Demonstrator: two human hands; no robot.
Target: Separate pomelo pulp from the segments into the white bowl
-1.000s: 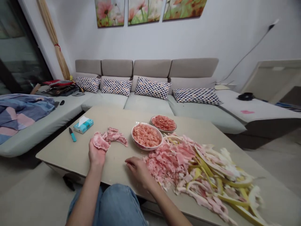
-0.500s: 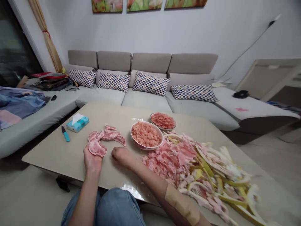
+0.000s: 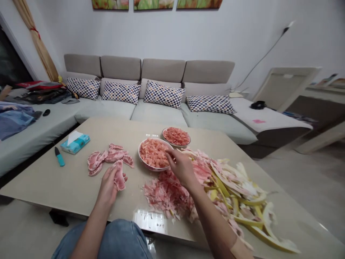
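Observation:
My left hand [image 3: 106,189] is wrapped round a pink pomelo segment [image 3: 119,176] just above the table. Over the right rim of a white bowl [image 3: 151,168], my right hand [image 3: 183,168] has its fingers pinched; anything between them is too small to make out. Peeled pomelo pulp [image 3: 153,151] fills the bowl. More pomelo segments [image 3: 94,160] lie on the table beyond my left hand. Below my right hand spreads a heap of torn pink membranes [image 3: 168,194].
Thick yellow-white pomelo rinds [image 3: 253,212] cover the table's right side. A dark-rimmed dish of pulp [image 3: 176,136] stands behind the bowl. At the left lie a blue-handled knife [image 3: 59,157] and a tissue pack [image 3: 75,142]. A sofa [image 3: 159,114] lines the far side.
My right hand has gone from beside my left hand up to the bowl's right rim. My left hand keeps a segment, now turned more upright. The view has shifted right.

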